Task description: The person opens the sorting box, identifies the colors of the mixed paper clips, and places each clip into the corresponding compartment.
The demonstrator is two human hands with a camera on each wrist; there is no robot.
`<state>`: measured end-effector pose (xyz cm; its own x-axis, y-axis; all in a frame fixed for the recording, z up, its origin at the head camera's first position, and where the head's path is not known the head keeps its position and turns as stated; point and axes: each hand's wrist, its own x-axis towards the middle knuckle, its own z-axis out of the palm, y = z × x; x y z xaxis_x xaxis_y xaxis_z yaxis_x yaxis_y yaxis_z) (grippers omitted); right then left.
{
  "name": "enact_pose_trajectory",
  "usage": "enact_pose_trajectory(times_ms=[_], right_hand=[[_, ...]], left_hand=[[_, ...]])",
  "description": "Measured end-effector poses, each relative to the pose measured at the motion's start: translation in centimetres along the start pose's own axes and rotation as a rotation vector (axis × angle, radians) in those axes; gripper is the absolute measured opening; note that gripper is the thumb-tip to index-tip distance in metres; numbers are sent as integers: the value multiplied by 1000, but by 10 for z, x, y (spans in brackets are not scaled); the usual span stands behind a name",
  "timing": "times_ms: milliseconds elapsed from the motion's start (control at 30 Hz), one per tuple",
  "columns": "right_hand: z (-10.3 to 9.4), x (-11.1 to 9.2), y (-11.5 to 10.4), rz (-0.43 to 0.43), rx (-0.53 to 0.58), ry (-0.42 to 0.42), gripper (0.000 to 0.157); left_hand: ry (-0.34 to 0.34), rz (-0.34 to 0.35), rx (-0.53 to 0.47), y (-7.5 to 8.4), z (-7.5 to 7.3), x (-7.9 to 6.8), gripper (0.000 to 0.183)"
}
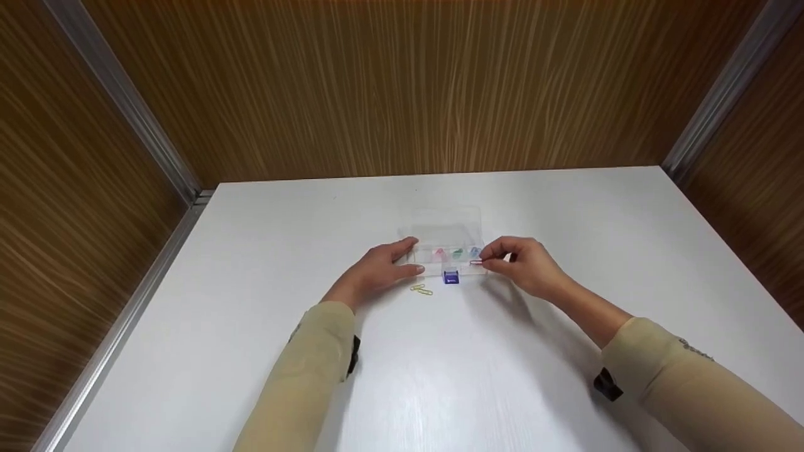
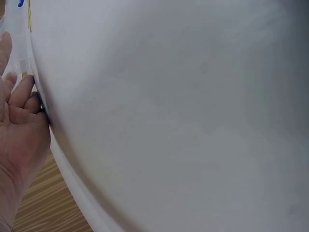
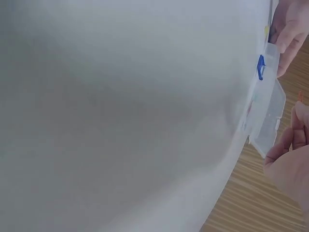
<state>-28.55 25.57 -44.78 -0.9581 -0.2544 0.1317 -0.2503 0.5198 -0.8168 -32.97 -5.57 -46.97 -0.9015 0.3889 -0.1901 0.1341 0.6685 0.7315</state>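
Note:
A clear plastic compartment box (image 1: pixel 433 271) stands on the white table with its transparent lid (image 1: pixel 446 221) raised at the back. Pink clips (image 1: pixel 439 254), green clips (image 1: pixel 457 253) and blue clips (image 1: pixel 475 252) lie in separate compartments. My left hand (image 1: pixel 377 269) grips the box's left end between thumb and fingers. Above the right front of the box, my right hand (image 1: pixel 527 267) pinches a red paper clip (image 1: pixel 476 263) between thumb and fingertips; its tip also shows in the right wrist view. A blue latch (image 1: pixel 451 277) hangs at the box's front.
Yellow paper clips (image 1: pixel 421 289) lie on the white table (image 1: pixel 427 376) just in front of the box, near the left hand. Wood-patterned panels (image 1: pixel 402 88) enclose the table at the back and sides, with metal rails (image 1: pixel 125 100) at the corners.

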Motion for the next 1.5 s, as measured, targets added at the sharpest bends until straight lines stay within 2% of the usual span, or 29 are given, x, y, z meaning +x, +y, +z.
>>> enact_pose_trajectory(times_ms=[333,533,1100,1500], right_hand=[[-1,7,4,25,-57,29,9],[-1,11,9,56,-74,32,12],[12,21,13,26,-112,29,9],[9,17,19,36,-137,15,10]], left_hand=[[3,17,-13,0,0,1,76],[-2,-6,-10,-3,2,0,77],[-1,2,-22,0,1,0,78],[-10,42,19,4,3,1,78]])
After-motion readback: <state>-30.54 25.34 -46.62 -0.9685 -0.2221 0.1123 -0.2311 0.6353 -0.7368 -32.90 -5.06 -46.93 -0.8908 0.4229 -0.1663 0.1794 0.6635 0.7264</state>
